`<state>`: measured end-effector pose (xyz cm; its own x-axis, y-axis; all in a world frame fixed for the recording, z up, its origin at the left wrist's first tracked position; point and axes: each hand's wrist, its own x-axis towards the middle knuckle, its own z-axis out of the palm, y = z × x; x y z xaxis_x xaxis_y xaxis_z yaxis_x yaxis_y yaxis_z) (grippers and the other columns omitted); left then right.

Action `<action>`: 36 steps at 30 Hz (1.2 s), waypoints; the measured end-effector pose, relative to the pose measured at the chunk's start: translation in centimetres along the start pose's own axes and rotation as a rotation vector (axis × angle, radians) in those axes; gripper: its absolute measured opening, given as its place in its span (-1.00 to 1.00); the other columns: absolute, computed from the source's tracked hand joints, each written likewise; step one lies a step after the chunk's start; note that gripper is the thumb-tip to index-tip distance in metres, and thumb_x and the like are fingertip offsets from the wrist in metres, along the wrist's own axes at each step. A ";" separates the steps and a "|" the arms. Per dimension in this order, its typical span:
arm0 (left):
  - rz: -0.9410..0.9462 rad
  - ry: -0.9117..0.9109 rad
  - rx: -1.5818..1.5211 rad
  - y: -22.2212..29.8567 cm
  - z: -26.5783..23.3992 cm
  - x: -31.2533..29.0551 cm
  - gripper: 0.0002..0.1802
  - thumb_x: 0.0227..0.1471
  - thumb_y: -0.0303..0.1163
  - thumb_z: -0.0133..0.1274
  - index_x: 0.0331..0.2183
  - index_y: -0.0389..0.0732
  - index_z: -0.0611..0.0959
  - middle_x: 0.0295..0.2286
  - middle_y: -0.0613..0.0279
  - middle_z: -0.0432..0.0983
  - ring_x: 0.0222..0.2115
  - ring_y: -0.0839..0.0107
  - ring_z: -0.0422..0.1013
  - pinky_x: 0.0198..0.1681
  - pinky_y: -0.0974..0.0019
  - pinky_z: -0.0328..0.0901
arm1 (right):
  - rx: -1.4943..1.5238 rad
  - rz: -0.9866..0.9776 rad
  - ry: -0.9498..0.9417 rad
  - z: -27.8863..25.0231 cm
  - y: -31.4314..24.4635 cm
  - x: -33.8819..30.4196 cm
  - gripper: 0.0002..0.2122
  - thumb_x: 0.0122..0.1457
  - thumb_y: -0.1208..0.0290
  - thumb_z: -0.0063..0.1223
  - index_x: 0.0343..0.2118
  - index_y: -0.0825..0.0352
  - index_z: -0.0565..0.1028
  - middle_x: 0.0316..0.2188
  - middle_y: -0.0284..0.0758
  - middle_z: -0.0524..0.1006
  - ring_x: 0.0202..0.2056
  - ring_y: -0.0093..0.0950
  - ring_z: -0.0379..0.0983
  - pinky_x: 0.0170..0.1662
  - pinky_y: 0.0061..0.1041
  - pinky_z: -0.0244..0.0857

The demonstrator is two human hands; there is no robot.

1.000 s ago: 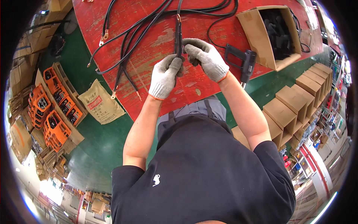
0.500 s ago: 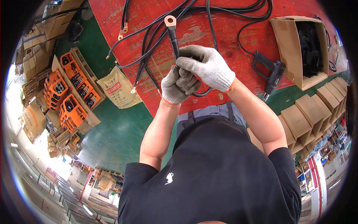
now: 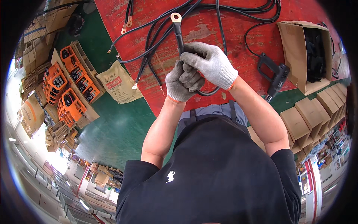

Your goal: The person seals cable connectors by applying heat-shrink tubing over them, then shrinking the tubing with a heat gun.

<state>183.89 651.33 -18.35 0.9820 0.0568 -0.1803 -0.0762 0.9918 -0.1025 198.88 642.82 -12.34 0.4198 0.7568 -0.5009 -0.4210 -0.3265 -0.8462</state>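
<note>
A thick black cable [image 3: 180, 42] points away from me, tipped with a copper ring lug [image 3: 176, 23]; a black sleeve covers the lug's neck. My left hand [image 3: 182, 83], in a grey-white knit glove, is closed around the cable below the sleeve. Just above it my right hand [image 3: 212, 62], gloved the same way, pinches the cable between thumb and fingers. From under my hands the cable curves off to the right. More black cables [image 3: 149, 44] with copper lugs lie across the red worn tabletop [image 3: 197, 31] beyond my hands.
On the right, a black heat gun [image 3: 275, 76] lies by the table edge, beside an open cardboard box [image 3: 298, 56] of black parts. Brown cartons [image 3: 304, 119] line the floor there. Orange frames [image 3: 69, 108] and a printed sack [image 3: 119, 84] sit on the green floor to the left.
The view has shifted slightly, so the table and its things sit a bit further right. Both hands keep their grip on the cable.
</note>
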 end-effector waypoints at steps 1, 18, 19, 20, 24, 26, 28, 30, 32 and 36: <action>0.002 -0.005 -0.006 -0.1 0.2 0.1 -0.57 0.44 0.05 -0.18 -0.23 -0.08 0.56 -0.66 0.56 0.11 -0.69 0.59 0.07 -0.57 0.42 0.08 | 0.069 0.064 -0.011 -0.1 0.2 0.1 -0.67 0.30 0.30 0.19 0.02 0.40 0.62 -0.31 -0.32 0.66 -0.26 -0.58 0.57 -0.14 -0.53 0.47; 0.079 0.553 0.281 0.1 2.0 2.5 -0.64 0.42 -0.07 -0.05 -0.17 -0.18 0.60 -0.60 0.52 0.25 -0.65 0.60 0.12 -0.51 0.40 0.13 | 0.267 0.070 0.215 -1.3 3.7 -0.8 -0.70 0.37 0.42 0.07 0.09 0.39 0.58 -0.28 -0.39 0.62 -0.40 -0.65 0.48 -0.31 -0.61 0.36; 0.098 0.735 0.449 0.1 2.3 3.2 -0.65 0.40 -0.08 -0.01 -0.18 -0.20 0.61 -0.59 0.51 0.27 -0.65 0.59 0.13 -0.49 0.39 0.13 | 0.313 0.089 0.295 -1.5 4.3 -1.0 -0.72 0.36 0.41 0.08 0.06 0.38 0.59 -0.29 -0.41 0.61 -0.42 -0.66 0.46 -0.34 -0.60 0.33; 0.164 0.797 0.595 0.2 1.5 3.7 -0.69 0.32 -0.16 0.13 -0.22 -0.24 0.64 -0.55 0.42 0.42 -0.62 0.58 0.26 -0.47 0.38 0.20 | 0.359 0.108 0.374 -1.8 5.0 -1.3 -0.74 0.35 0.40 0.09 0.03 0.37 0.61 -0.30 -0.42 0.61 -0.45 -0.66 0.45 -0.37 -0.60 0.30; 0.240 0.916 0.831 -0.2 1.8 6.1 -0.71 0.20 -0.23 0.25 -0.32 -0.31 0.69 -0.52 0.26 0.57 -0.62 0.54 0.40 -0.52 0.37 0.26 | 0.474 0.183 0.458 -4.6 8.1 -3.8 -0.72 0.39 0.42 0.02 0.10 0.37 0.54 -0.19 -0.32 0.63 -0.49 -0.59 0.49 -0.42 -0.56 0.35; 0.310 0.974 0.953 -0.3 2.0 6.5 -0.75 0.18 -0.30 0.28 -0.31 -0.33 0.70 -0.53 0.24 0.58 -0.65 0.53 0.40 -0.55 0.39 0.26 | 0.475 0.209 0.465 -5.3 9.2 -5.1 -0.72 0.39 0.42 0.02 0.09 0.37 0.54 -0.20 -0.30 0.63 -0.49 -0.57 0.49 -0.43 -0.56 0.35; 0.344 0.957 0.952 -0.3 1.9 6.9 -0.76 0.15 -0.34 0.29 -0.30 -0.35 0.71 -0.54 0.22 0.59 -0.66 0.54 0.39 -0.57 0.41 0.26 | 0.482 0.234 0.487 -5.8 10.2 -6.4 -0.73 0.39 0.42 0.02 0.09 0.37 0.53 -0.20 -0.29 0.63 -0.50 -0.56 0.50 -0.44 -0.56 0.34; 0.388 0.964 0.994 -0.5 1.5 7.0 -0.75 0.16 -0.33 0.29 -0.29 -0.37 0.72 -0.54 0.22 0.60 -0.66 0.56 0.38 -0.57 0.42 0.25 | 0.462 0.275 0.476 -6.0 10.9 -7.5 -0.73 0.39 0.41 0.02 0.09 0.36 0.52 -0.21 -0.29 0.63 -0.50 -0.55 0.50 -0.44 -0.55 0.34; 0.397 0.953 1.032 -0.6 0.9 7.0 -0.73 0.15 -0.33 0.30 -0.28 -0.38 0.73 -0.53 0.22 0.60 -0.65 0.56 0.39 -0.56 0.42 0.26 | 0.432 0.285 0.486 -5.7 11.4 -8.4 -0.70 0.37 0.38 0.04 0.11 0.35 0.52 -0.26 -0.33 0.63 -0.51 -0.59 0.47 -0.45 -0.55 0.30; 0.400 0.965 1.118 -1.4 2.3 7.0 -0.70 0.10 -0.32 0.31 -0.25 -0.40 0.75 -0.51 0.20 0.63 -0.59 0.56 0.43 -0.51 0.42 0.29 | 0.427 0.318 0.496 -5.2 12.1 -9.8 -0.68 0.36 0.38 0.05 0.12 0.34 0.51 -0.25 -0.34 0.63 -0.49 -0.57 0.48 -0.44 -0.55 0.31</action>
<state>191.26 650.64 -17.18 0.4119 0.6780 -0.6088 0.2989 0.5306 0.7932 193.85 628.48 -18.63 0.4975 0.2839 -0.8197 -0.8179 -0.1616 -0.5523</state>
